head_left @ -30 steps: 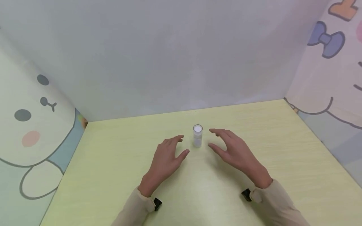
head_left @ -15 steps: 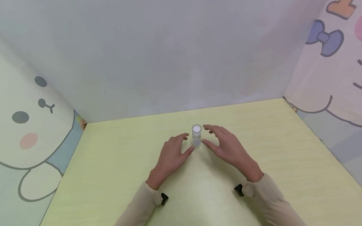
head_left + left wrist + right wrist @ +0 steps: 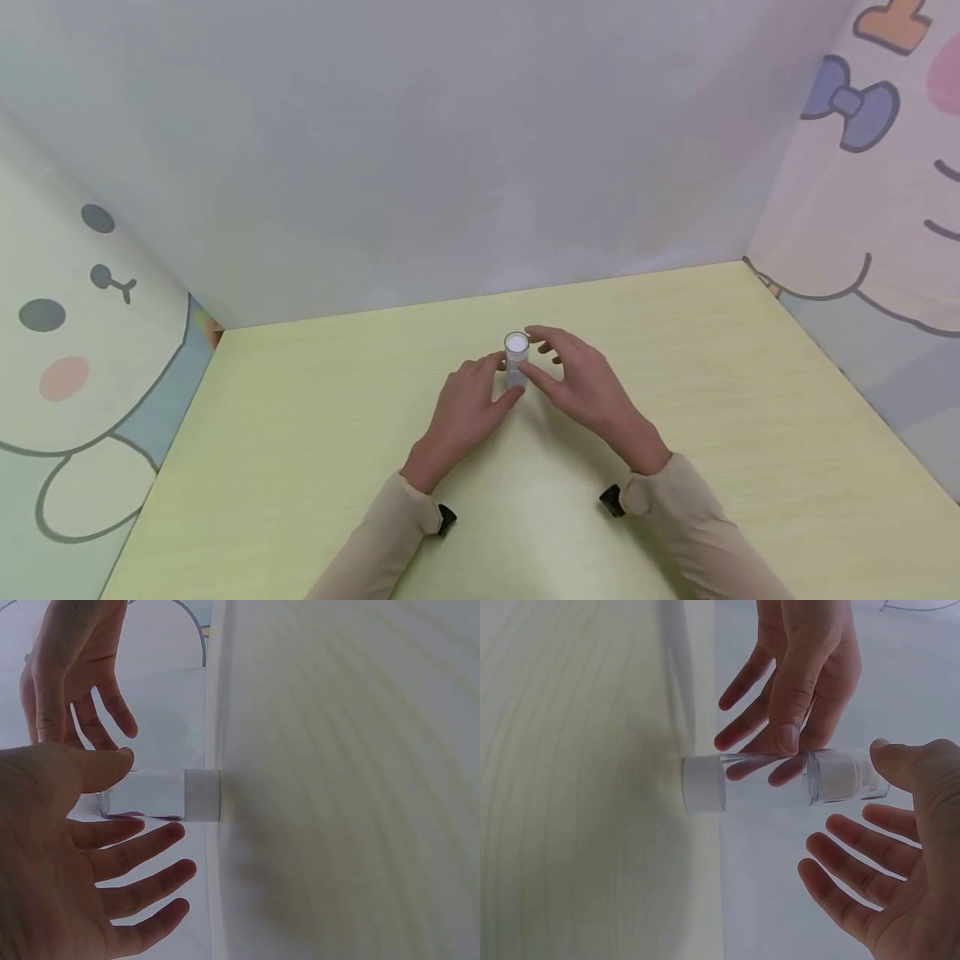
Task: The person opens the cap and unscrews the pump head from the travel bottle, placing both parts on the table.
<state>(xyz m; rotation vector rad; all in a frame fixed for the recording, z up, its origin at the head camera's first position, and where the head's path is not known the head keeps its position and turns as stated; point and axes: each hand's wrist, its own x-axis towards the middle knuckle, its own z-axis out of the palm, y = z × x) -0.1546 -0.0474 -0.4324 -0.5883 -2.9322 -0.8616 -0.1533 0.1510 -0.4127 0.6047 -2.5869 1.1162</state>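
A small clear bottle (image 3: 515, 377) with a white base and a clear-capped top stands upright on the table. My left hand (image 3: 465, 408) is at its left and front, thumb and index finger on either side of the body (image 3: 154, 795), the other fingers spread. From the right, my right hand (image 3: 592, 387) reaches to the upper part, its thumb (image 3: 892, 761) at the cap (image 3: 840, 776). The right hand's fingers (image 3: 855, 847) are spread, slightly apart from the cap; whether the thumb presses on it is unclear.
The pale yellow-green table (image 3: 300, 433) meets a plain grey-white wall (image 3: 450, 167) behind the bottle. Panels with cartoon drawings flank it at left (image 3: 67, 275) and right (image 3: 862, 217). Black devices (image 3: 447, 520) sit at both wrists, at the cuffs of beige sleeves.
Both hands have moved inward to the bottle. The left thumb and index finger have come up to its body, and the right thumb has reached its top part. The bottle stays standing.
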